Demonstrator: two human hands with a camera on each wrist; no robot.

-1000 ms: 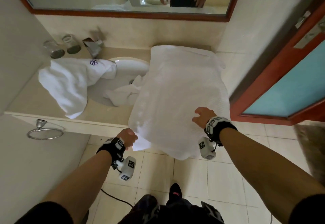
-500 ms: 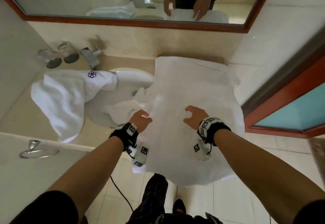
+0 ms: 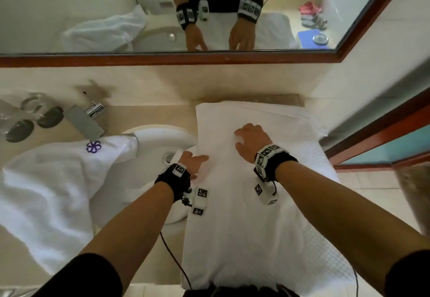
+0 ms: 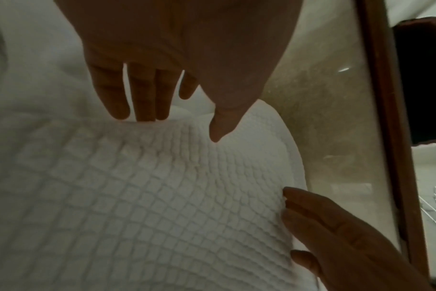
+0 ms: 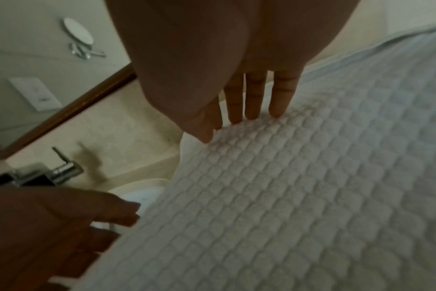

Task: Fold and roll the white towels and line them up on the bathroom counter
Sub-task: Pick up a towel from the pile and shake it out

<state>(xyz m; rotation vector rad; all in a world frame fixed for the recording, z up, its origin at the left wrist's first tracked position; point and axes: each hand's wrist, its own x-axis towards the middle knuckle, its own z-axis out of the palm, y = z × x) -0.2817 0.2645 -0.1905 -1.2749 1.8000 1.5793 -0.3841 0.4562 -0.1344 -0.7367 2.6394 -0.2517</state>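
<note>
A white waffle-weave towel [image 3: 267, 226] lies spread on the right part of the bathroom counter [image 3: 151, 112], and its near end hangs over the front edge. My left hand [image 3: 193, 161] rests with straight fingers on the towel's left edge beside the sink. My right hand [image 3: 250, 138] lies flat on the towel farther back, fingers spread. In the left wrist view the left hand's fingertips [image 4: 144, 110] press the towel [image 4: 137, 196]. The right wrist view shows my right hand's fingers [image 5: 251, 102] straight on the towel [image 5: 311, 196]. A second white towel [image 3: 53, 192] with a purple logo is draped at the left.
The white sink [image 3: 162, 136] sits left of the waffle towel, with a chrome faucet [image 3: 86, 122] behind it and two upturned glasses [image 3: 30, 119] at the far left. A wood-framed mirror [image 3: 93, 5] runs along the back wall. A red door frame [image 3: 384, 133] stands at the right.
Both hands moved from the towel's hanging front part up over the counter toward the wall. The left hand let go of the towel's edge and both now lie flat on it.
</note>
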